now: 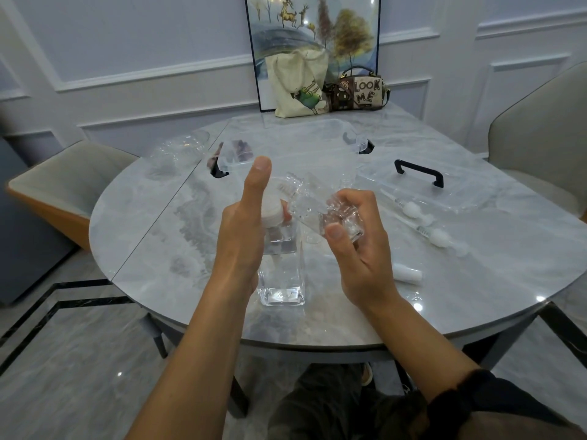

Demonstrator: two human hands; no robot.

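Your round, grey-marbled tabletop (158, 249) stands before a panelled wall. At its far edge a handbag (359, 90) reads "LOOK ME". Near the near edge stands a clear square bottle (282, 281). Your left grip (244, 223) curls round its white cap (271, 212), fingers mostly hidden. Your right grip (359, 249) holds a tilted small clear bottle (317, 211), its outline hard to trace.
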